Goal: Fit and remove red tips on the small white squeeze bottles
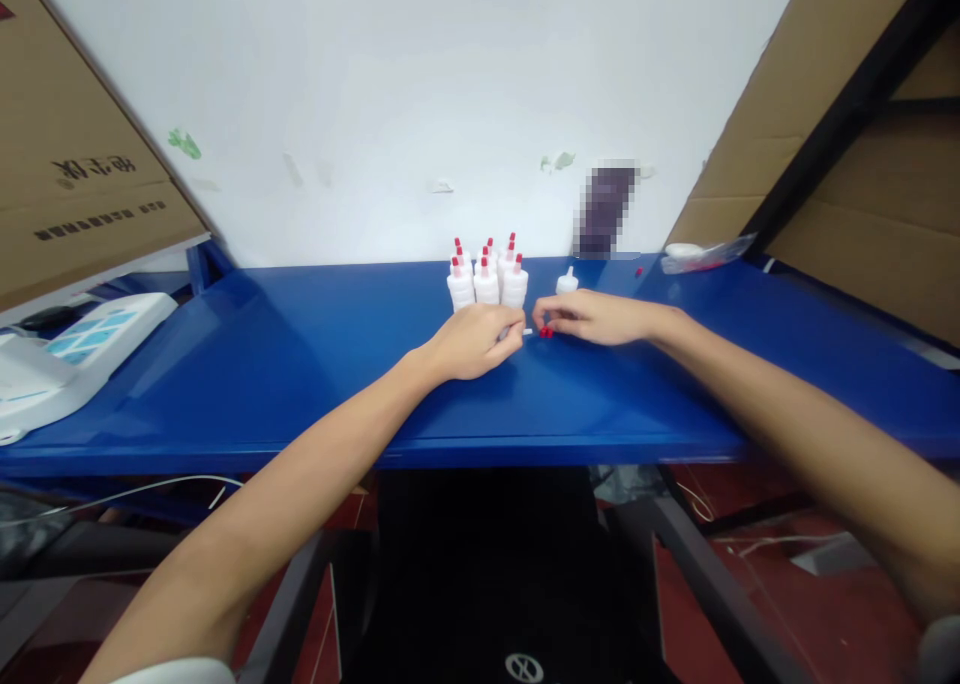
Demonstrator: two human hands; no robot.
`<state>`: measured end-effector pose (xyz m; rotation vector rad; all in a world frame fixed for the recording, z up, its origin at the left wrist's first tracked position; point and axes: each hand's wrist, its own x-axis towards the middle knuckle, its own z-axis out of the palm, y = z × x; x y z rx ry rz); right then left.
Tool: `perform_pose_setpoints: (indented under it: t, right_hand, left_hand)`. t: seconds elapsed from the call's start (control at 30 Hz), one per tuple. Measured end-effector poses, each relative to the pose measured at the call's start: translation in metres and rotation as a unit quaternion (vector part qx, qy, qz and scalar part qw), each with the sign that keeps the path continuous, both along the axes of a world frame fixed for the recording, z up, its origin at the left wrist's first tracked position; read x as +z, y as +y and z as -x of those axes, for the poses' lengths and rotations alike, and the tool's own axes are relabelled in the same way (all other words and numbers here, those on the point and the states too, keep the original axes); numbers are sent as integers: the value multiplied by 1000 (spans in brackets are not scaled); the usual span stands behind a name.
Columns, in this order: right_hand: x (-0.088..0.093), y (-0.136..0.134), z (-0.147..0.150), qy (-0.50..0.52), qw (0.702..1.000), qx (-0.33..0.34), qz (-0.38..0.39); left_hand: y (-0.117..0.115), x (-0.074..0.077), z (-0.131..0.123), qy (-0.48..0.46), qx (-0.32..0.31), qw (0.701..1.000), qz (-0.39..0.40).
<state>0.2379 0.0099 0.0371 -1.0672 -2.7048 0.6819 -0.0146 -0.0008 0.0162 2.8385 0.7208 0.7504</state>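
Observation:
My left hand (476, 339) rests on the blue table (300, 364), its fingers curled round a small white bottle whose tip (526, 332) pokes out to the right. My right hand (589, 316) lies just across from it and pinches a tiny red cap (546, 332) close to that tip. Right behind both hands stands a tight cluster of several white bottles with red caps (486, 276). One white bottle without a cap (567, 282) stands alone to the right of the cluster.
A white electronic scale (71, 349) sits at the table's left end. A clear plastic bag (701, 254) lies at the back right. Cardboard boxes (67, 144) lean on both sides. A black chair (517, 574) is below the table edge.

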Motion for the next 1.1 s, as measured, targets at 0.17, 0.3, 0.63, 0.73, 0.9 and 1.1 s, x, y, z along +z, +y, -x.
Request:
perform_pose_setpoints:
  t: [0.17,0.3,0.63,0.73,0.9,1.1]
  right_hand:
    - [0,0,0,-8,1000,0,3]
    - [0,0,0,-2,1000,5,8]
    - [9,-12,7,53,996,-40,-53]
    - [13,-22,16,89,990,-25,-106]
    - [6,-29,30,113,982,-6,-151]
    - [4,-29,34,138,976,-6,-170]
  left_hand:
    - [-1,1,0,-2,-3,1000,1]
    - [-2,2,0,3,0,1000,2]
    - [-1,1,1,6,23,999,34]
    - [-1,-1,1,-6,24,999,41]
    - [2,-3,3,-43,15,998,39]
    - [4,-3,4,-72,-3,997,41]
